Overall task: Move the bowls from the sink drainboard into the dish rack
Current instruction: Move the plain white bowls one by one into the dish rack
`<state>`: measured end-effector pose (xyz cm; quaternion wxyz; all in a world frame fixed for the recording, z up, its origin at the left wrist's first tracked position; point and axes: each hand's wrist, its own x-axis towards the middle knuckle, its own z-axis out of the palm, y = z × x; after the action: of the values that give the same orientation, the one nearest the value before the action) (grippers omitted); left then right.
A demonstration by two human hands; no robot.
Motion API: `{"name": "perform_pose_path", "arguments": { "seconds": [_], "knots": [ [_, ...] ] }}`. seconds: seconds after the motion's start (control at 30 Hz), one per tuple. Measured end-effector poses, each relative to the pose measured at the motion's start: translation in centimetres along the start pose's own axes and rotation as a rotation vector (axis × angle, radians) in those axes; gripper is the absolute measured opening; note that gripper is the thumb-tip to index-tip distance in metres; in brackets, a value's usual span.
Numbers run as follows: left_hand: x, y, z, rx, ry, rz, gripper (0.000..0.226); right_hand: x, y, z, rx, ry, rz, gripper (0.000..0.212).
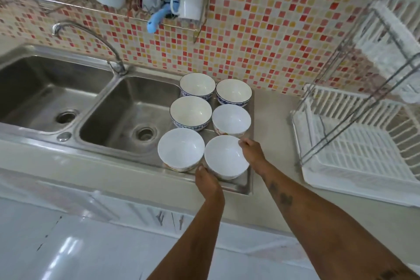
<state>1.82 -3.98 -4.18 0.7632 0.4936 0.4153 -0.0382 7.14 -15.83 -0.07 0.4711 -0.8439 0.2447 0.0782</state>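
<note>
Six round glazed bowls sit in pairs on the steel drainboard (246, 185). The left hand (208, 180) and right hand (252, 151) clasp the nearest plain white bowl (225, 157) by its rim; the slatted plastic dish rack (354, 152) stands on the surface to the right.

A home kitchen: steel double sink (68, 98), tiled wall (261, 41), dish rack (354, 150).

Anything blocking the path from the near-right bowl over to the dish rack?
Nothing visible. Both hands, left and right, are at the near-right bowl; only bare countertop lies between it and the dish rack.
</note>
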Motion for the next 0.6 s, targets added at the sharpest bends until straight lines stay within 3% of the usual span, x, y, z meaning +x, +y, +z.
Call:
{"name": "perform_pose_path", "arguments": {
  "seconds": [0.2, 0.4, 0.6],
  "knots": [
    [0.8, -0.7, 1.9, -0.214, -0.016, 0.052, 0.025, 0.3, 1.6, 1.7, 0.195, 0.084, 0.021, 0.030],
    [-0.6, -1.5, 2.7, -0.137, -0.009, 0.139, 0.039, 0.8, 2.3, 1.9, 0.245, 0.086, 0.010, 0.030],
    [-3.0, 0.3, 3.0, -0.285, 0.038, 0.049, 0.029, 0.1, 1.0, 0.6, 0.379, 0.065, -0.077, 0.027]
  ]
}}
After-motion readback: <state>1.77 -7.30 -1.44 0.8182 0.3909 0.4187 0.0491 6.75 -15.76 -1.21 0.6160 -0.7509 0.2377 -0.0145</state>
